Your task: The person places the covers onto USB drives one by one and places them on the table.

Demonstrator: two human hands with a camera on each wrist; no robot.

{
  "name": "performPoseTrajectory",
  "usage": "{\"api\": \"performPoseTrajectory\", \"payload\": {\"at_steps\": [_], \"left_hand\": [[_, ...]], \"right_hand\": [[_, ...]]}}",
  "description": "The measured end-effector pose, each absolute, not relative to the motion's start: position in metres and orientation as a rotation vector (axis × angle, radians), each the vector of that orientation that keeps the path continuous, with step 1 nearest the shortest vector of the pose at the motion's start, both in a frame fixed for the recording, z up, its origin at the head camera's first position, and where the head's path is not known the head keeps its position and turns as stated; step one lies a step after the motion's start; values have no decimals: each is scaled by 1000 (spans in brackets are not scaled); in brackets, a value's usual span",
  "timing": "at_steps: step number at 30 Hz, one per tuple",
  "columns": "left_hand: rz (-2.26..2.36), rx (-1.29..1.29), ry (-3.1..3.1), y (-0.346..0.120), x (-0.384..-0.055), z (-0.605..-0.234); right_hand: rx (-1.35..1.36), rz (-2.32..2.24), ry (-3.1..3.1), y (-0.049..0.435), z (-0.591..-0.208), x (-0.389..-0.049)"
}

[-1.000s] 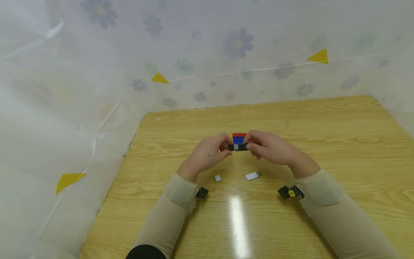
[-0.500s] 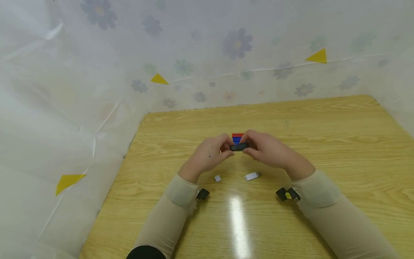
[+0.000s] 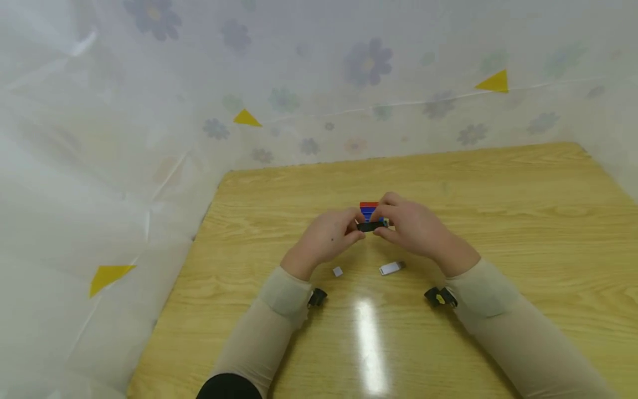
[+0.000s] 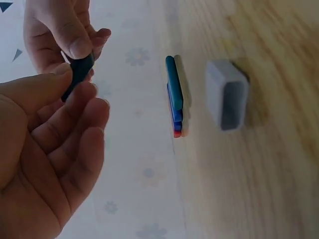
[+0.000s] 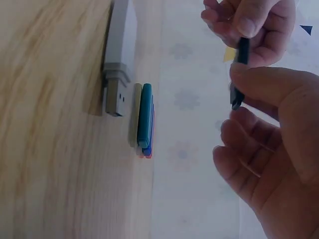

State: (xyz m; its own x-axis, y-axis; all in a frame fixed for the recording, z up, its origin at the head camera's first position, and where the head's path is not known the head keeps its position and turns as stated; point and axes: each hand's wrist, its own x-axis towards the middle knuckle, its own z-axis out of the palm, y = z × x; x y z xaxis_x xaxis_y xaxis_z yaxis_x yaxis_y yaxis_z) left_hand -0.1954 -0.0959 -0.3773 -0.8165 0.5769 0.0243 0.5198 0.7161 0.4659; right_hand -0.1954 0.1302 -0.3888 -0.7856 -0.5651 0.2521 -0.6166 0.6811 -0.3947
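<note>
A black USB stick (image 3: pixel 370 226) is held level above the table, with its metal plug out of sight. My left hand (image 3: pixel 329 238) pinches one end of it between thumb and fingers. At the other end, the thumb and fingers of my right hand (image 3: pixel 413 230) grip it. Both wrist views show the two hands meeting at this dark stick (image 4: pixel 79 72). Nearer to me on the table lie a white USB stick (image 3: pixel 391 268), its metal plug (image 5: pixel 115 97) bare, and a small white cap (image 3: pixel 338 271), whose hollow end shows in the left wrist view.
Just beyond the hands, several slim coloured sticks (image 3: pixel 368 210), red, blue and teal, lie side by side, partly covered by the fingers. The wooden table (image 3: pixel 279 194) runs back to a flower-patterned sheet (image 3: pixel 319 72) with yellow triangles on it.
A second ago the metal plug showed between the black stick's two parts; half a second ago they came together and hid it. The right hand has moved slightly left along the stick.
</note>
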Motion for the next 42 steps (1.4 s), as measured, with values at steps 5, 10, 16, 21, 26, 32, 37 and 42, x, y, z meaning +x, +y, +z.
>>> {"api": "performPoseTrajectory", "payload": {"at_steps": [5,10,16,21,26,32,37,42], "left_hand": [[605,796,2799,-98,-199,-383],[649,779,2784,-102,-200,-386],[683,773,2760,-104,-200,-387],[678,791,2758,-105,-201,-388],[665,796,2746,-106,-202,-387],[594,784,2735,-107,-203,-385],[487,781,2689,-109,-203,-385],[428,732,2588,-113,-198,-386]], "right_hand": [[881,593,-2983,129,-398,-205],[860,497,-3103,128,-408,-218],[934,413,-3148,121,-409,-225],[952,359,-3182,117,-409,-229],[951,359,-3183,117,-408,-231],[908,417,-3196,124,-410,-231],[824,566,-3194,136,-409,-227],[802,699,-3129,147,-399,-219]]}}
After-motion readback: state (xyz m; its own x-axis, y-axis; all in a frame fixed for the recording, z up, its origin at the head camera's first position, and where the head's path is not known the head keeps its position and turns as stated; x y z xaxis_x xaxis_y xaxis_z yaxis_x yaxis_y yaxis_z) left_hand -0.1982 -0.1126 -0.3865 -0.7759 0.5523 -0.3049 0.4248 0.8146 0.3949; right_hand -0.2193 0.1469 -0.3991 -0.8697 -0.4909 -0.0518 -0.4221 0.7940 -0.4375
